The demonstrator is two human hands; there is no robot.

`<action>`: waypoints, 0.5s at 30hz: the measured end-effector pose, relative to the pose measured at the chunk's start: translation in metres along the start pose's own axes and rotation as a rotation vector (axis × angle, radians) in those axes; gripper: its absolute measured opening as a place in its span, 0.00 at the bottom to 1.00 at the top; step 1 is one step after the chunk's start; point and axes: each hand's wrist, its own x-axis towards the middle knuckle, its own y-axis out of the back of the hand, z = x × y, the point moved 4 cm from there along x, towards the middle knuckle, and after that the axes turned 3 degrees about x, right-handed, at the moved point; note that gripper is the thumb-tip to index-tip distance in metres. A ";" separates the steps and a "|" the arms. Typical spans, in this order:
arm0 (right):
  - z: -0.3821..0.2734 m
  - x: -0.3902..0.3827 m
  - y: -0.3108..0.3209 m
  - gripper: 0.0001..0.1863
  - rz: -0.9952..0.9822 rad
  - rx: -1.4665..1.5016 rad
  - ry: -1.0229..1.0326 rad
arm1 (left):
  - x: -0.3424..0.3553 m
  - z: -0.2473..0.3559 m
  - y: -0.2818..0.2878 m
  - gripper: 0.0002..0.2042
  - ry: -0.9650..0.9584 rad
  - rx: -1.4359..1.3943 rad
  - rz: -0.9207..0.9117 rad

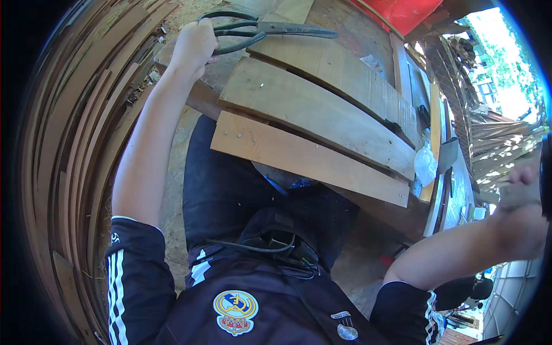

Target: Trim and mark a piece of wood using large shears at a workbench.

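At the far left end of the workbench, my left hand [196, 43] is closed around one of the looped black handles of a pair of large scissors [296, 30]. Their dark blades point to the right, above the wooden boards. My right hand [520, 183] is raised at the far right rim, partly cut off and smeared, so its fingers cannot be read. Between my arms lie a wide plank [316, 112] and a narrower, lighter strip [310, 155] in front of it, side by side near my lap. Another wide board [339, 66] lies beyond them.
Long timber strips [80, 126] are stacked along the left. A small clear plastic bag [425, 165] sits at the boards' right end, beside more upright and lying slats [434, 121]. A red sheet [402, 14] shows at the back, near wire mesh [451, 75].
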 end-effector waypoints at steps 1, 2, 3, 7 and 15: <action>0.001 -0.006 -0.002 0.22 -0.015 -0.058 0.023 | -0.002 0.000 -0.003 0.10 0.018 -0.026 0.004; 0.007 -0.024 -0.015 0.20 -0.045 -0.103 -0.029 | -0.005 0.002 -0.008 0.10 0.032 -0.049 0.010; 0.020 -0.065 -0.054 0.18 -0.247 -0.090 -0.227 | -0.009 0.003 -0.001 0.10 0.043 -0.068 0.034; 0.026 -0.139 -0.141 0.15 -0.736 -0.035 -0.541 | 0.006 0.017 0.005 0.14 -0.132 0.215 0.074; 0.008 -0.128 -0.114 0.15 -0.522 0.141 -0.673 | 0.002 -0.006 0.013 0.15 0.086 0.045 0.051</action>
